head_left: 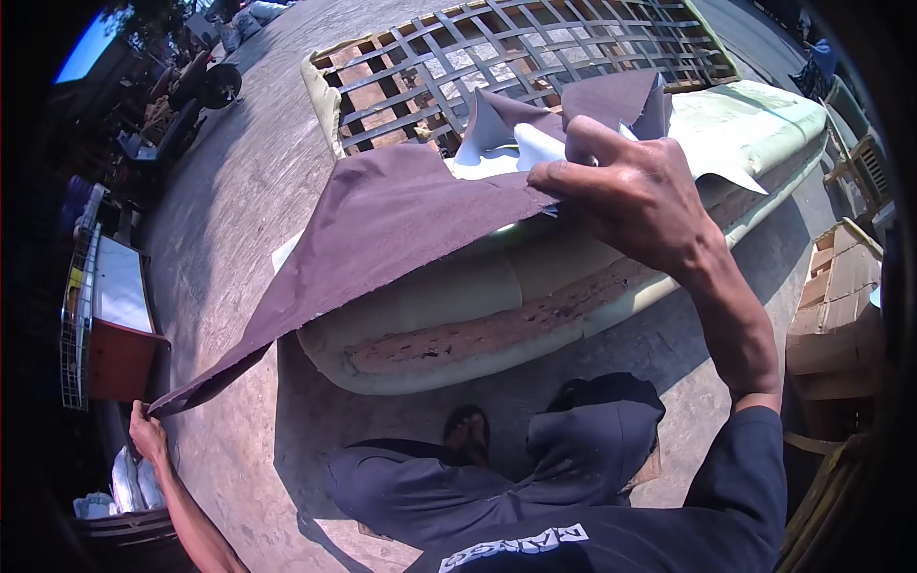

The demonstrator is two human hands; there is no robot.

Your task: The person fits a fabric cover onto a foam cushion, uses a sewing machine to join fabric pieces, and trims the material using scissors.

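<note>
A piece of dark purple-brown fabric [368, 224] with a pale underside is stretched between my two hands. At the far left my left hand [146, 435] pinches its long, narrow corner. My right hand [635, 186], raised at upper centre right, grips the frayed edge between thumb and bent fingers. More of the cloth stands in folds behind the right hand. Below and behind it lies a long foam-padded sofa part [430, 306], pale yellow-green, with a rough brown strip along its near side. The fabric covers some of its top.
Beyond the padded part stands a frame with woven webbing straps [506, 53]. A wooden and cardboard crate-like piece [836, 296] is at the right. On the left are a wire rack [78, 315] and a red-brown box [124, 358]. Concrete ground [224, 201] spreads around my seated legs.
</note>
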